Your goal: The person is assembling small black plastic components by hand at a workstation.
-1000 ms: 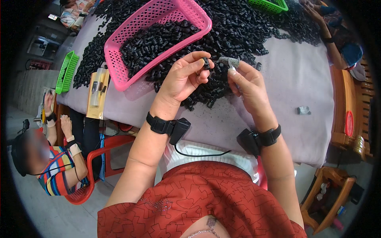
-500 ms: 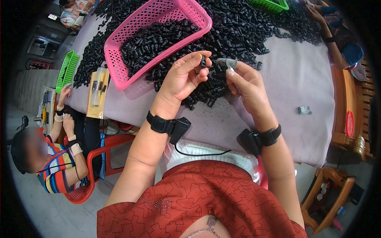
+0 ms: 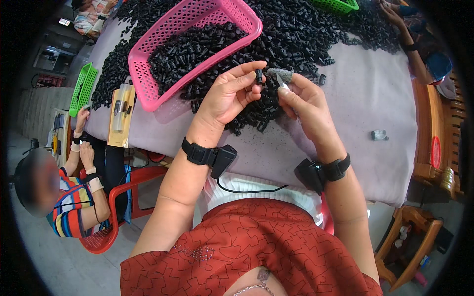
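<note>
My left hand (image 3: 231, 96) pinches a small black cylindrical plastic part (image 3: 259, 75) upright between thumb and fingers. Close to its right is my right hand (image 3: 307, 101), closed on a thin, pale pointed blade (image 3: 283, 83) whose tip points up. A grey, worn wrap (image 3: 280, 74) covers the right index fingertip and reaches toward the black part; whether they touch, I cannot tell. Beneath both hands spreads a pile of similar black parts (image 3: 291, 44). Black straps with box-shaped devices sit on both my wrists.
A pink perforated basket (image 3: 146, 98) of black parts lies tilted on the grey-covered table (image 3: 365, 103). Green baskets (image 3: 84, 89) stand at the left and far edge. A clear tube (image 3: 120, 111) rests on a card. A grey scrap (image 3: 379, 135) lies at right. Other people sit around the table.
My right hand has shifted slightly left, bringing the wrapped fingertip nearer the black part. The blade's tip now shows more plainly. The black part stands more upright and further exposed in my left fingers.
</note>
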